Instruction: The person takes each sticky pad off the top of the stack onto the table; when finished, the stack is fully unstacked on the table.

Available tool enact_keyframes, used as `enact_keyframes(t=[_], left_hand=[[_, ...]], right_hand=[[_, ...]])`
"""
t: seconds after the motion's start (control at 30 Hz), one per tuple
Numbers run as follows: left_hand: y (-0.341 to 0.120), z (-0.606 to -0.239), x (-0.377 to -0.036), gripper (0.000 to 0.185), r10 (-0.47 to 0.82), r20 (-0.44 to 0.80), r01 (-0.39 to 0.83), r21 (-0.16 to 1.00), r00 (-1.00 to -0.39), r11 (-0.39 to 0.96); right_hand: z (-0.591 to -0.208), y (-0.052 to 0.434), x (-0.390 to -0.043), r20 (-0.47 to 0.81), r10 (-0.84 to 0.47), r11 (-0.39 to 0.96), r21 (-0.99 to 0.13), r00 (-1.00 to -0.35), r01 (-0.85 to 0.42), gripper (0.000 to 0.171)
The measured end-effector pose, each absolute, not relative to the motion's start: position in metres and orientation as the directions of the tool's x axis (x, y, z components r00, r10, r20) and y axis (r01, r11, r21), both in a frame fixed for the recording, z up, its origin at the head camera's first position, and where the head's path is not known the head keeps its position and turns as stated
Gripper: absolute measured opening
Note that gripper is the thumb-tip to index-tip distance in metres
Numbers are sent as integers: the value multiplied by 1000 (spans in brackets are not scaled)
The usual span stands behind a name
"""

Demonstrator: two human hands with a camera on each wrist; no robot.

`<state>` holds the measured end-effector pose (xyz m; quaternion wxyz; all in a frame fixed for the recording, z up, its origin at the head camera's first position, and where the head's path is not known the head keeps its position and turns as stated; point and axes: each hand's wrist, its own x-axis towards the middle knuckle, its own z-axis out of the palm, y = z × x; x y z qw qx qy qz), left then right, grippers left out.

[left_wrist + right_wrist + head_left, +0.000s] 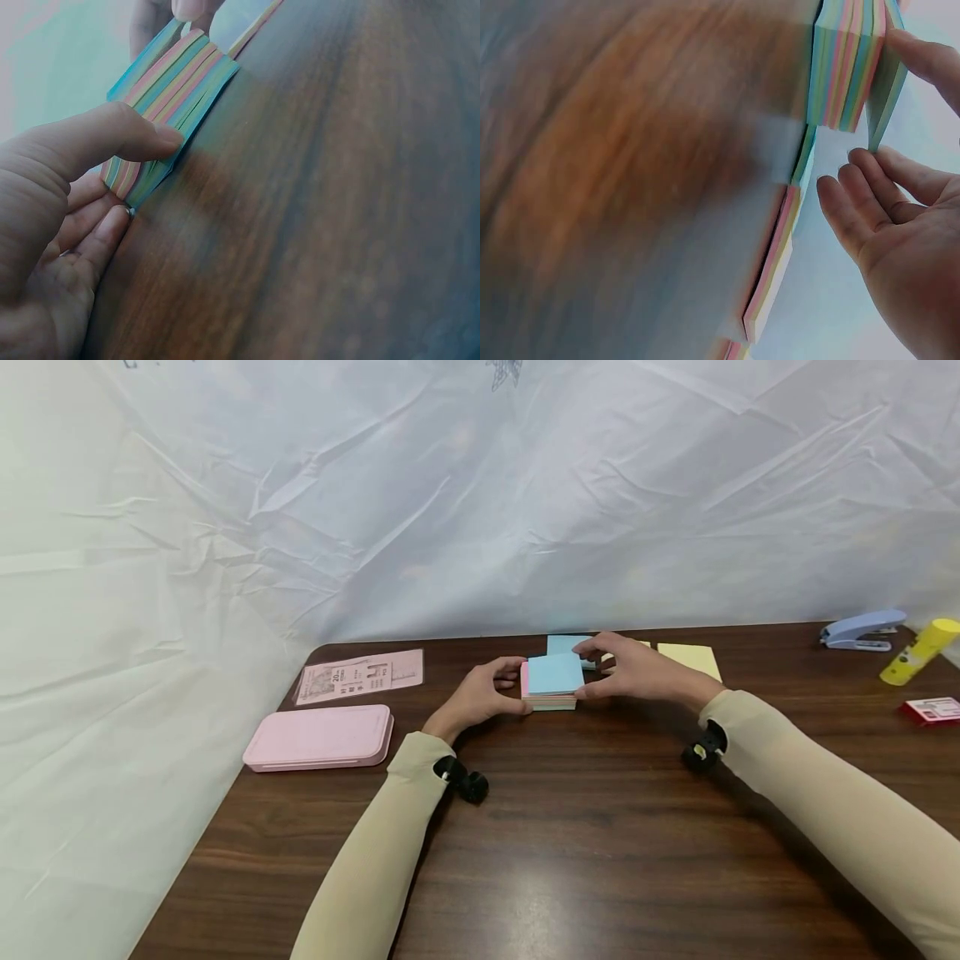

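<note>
Peeling the top note.
My left hand (487, 692) clamps the pad (553, 681) down; my right hand (637, 672) pinches 1 blue sheet: best lifted slowly.

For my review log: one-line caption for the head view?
Both hands, left hand and right hand, hold a multicoloured sticky-note pad on a dark wooden table.

pink leaflet (360, 677): print too small to read.

Even, soft light overhead; faint shadows under the sleeves on the table (570, 827). Both wrist views are blurred (perhaps motion), with washed, tinted colour and stretched edges.
</note>
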<state>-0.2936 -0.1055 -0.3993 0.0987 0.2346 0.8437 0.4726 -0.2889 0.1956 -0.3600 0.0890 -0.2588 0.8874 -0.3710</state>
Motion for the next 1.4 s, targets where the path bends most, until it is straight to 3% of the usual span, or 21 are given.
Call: enact_keyframes(t=[0.8,1.4], left_hand=[[-106,-400,-295,81,487,63,307,845,-871,439],[-107,-400,-296,80,485,59,301,848,-872,437]], right_hand=[[-333,276,-271,15,-411,678,-663,-911,-317,80],[-326,340,-263,-8,-307,794,-553,-952,-251,85]])
